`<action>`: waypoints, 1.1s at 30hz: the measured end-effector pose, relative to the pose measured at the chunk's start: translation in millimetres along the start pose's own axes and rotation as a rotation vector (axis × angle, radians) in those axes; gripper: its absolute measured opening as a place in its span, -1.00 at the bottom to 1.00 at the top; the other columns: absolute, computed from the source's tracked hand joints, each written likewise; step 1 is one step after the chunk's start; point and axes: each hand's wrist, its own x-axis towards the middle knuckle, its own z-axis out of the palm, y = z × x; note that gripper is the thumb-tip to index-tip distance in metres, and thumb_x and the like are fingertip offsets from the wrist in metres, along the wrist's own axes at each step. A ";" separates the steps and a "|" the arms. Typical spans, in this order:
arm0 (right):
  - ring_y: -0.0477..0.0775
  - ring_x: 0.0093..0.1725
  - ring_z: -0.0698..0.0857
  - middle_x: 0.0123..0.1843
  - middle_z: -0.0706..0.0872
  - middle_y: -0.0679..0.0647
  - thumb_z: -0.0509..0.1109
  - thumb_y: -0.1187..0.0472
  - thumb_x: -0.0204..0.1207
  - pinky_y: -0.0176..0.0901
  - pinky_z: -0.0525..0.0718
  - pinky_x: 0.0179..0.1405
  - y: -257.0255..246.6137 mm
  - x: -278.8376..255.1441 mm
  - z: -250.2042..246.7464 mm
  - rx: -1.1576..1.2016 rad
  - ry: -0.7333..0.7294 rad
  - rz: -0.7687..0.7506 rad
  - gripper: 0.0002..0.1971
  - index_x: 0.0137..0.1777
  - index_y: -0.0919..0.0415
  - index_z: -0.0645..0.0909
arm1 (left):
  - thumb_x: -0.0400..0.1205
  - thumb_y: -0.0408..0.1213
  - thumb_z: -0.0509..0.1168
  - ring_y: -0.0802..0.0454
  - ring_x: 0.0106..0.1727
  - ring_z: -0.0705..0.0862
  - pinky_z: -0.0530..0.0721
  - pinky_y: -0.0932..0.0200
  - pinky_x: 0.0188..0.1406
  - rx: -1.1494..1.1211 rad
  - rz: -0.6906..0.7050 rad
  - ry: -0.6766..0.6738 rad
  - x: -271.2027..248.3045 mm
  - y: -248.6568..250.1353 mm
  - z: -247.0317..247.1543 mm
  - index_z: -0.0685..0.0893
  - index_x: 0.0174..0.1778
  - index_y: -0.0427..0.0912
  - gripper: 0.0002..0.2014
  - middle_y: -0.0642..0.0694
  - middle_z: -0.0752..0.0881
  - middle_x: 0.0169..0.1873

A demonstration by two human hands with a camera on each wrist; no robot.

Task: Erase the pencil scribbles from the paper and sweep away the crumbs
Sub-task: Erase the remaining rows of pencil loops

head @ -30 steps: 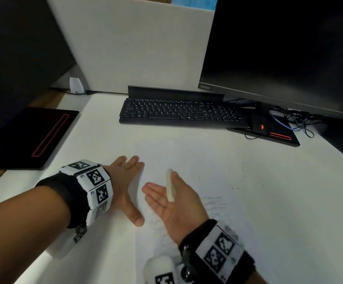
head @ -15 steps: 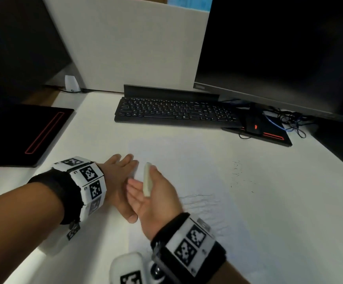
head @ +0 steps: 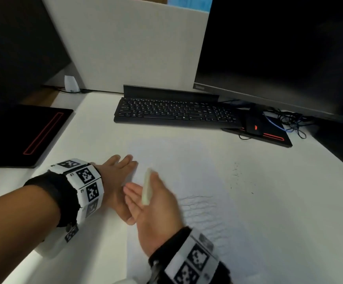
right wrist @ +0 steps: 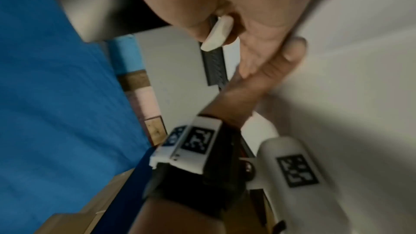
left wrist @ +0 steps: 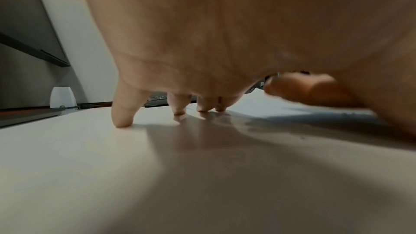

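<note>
A white sheet of paper (head: 187,160) lies on the white desk, with faint pencil scribbles (head: 199,199) near its middle and dark crumbs (head: 236,177) scattered to the right. My left hand (head: 121,171) lies flat at the paper's left edge, its fingertips (left wrist: 122,113) pressing on the desk. My right hand (head: 144,193) stands on its edge on the paper, palm facing left, fingers straight and close to the left thumb (right wrist: 290,54). The right thumb pinches a white eraser (head: 147,187) against the hand; the eraser (right wrist: 218,33) also shows in the right wrist view.
A black keyboard (head: 174,111) sits behind the paper, under a dark monitor (head: 279,48). To the right are a mouse (head: 254,125) on a black pad and tangled cables (head: 289,121). Another black pad (head: 23,134) lies at the left, and a white partition (head: 135,44) stands behind.
My right hand, still holding the eraser, has slid left across the paper until its fingers reached the left thumb. The left hand has stayed flat in place.
</note>
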 end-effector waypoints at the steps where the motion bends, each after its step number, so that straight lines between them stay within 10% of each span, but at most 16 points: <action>1: 0.13 0.19 0.73 0.17 0.73 0.29 0.22 0.03 0.75 -0.05 0.63 0.35 3.1 0.0 1.5 0.070 -0.046 0.089 -0.77 0.22 0.15 0.54 | 0.21 0.45 0.49 -0.03 0.70 -0.35 0.04 -0.40 0.62 0.010 -0.001 -0.004 0.0 0.6 0.0 -0.40 0.68 -0.02 0.44 0.07 -0.40 0.67; 8: 0.23 0.33 0.65 0.34 0.65 0.23 0.30 0.13 0.71 -0.10 0.54 0.31 -114.9 68.4 -65.8 0.076 0.453 -0.222 -0.52 0.54 0.35 0.35 | 0.21 0.44 0.50 0.00 0.70 -0.35 -0.04 -0.29 0.63 -0.060 0.017 0.033 -5.2 -0.3 2.5 -0.35 0.70 0.03 0.41 0.12 -0.37 0.68; 12: 0.11 -0.02 0.76 0.02 0.73 0.17 0.17 0.01 0.77 -0.08 0.70 0.11 -130.4 68.1 -76.9 0.078 0.279 -0.235 -0.65 0.43 0.19 0.45 | 0.23 0.41 0.52 0.03 0.69 -0.38 -0.10 -0.28 0.63 -0.084 0.014 0.050 -6.6 -2.8 0.9 -0.32 0.71 0.05 0.39 0.12 -0.37 0.68; 18: -0.07 -0.49 0.49 -0.27 0.70 0.11 0.41 0.15 0.64 -0.21 0.44 -0.50 -92.3 32.5 -54.0 -0.770 -0.114 -0.269 -0.86 -0.04 0.20 0.55 | 0.24 0.47 0.45 0.05 0.65 -0.46 -0.18 -0.37 0.63 -0.005 0.029 0.108 -9.8 -4.5 -2.8 -0.30 0.71 0.01 0.37 0.06 -0.46 0.65; 25: -0.25 -0.49 0.55 -0.33 0.71 -0.09 0.37 -0.02 0.63 -0.28 0.46 -0.35 -71.7 34.8 -17.7 -1.635 -0.480 -0.186 -0.83 0.06 0.06 0.58 | 0.26 0.45 0.46 -0.06 0.68 -0.41 -0.17 -0.35 0.60 -0.015 0.030 -0.004 -15.1 8.6 1.7 -0.41 0.68 0.00 0.39 0.03 -0.43 0.67; 33: -0.15 -0.32 0.66 -0.29 0.75 -0.08 0.39 0.02 0.62 -0.20 0.61 -0.15 -66.7 44.9 8.0 -1.815 -0.677 -0.257 -0.94 -0.06 -0.08 0.56 | 0.50 0.21 0.43 0.00 0.64 -0.46 -0.31 -0.12 0.52 0.000 0.135 -0.033 -40.1 25.0 -17.2 -0.03 0.71 0.24 -0.04 -0.03 -0.40 0.68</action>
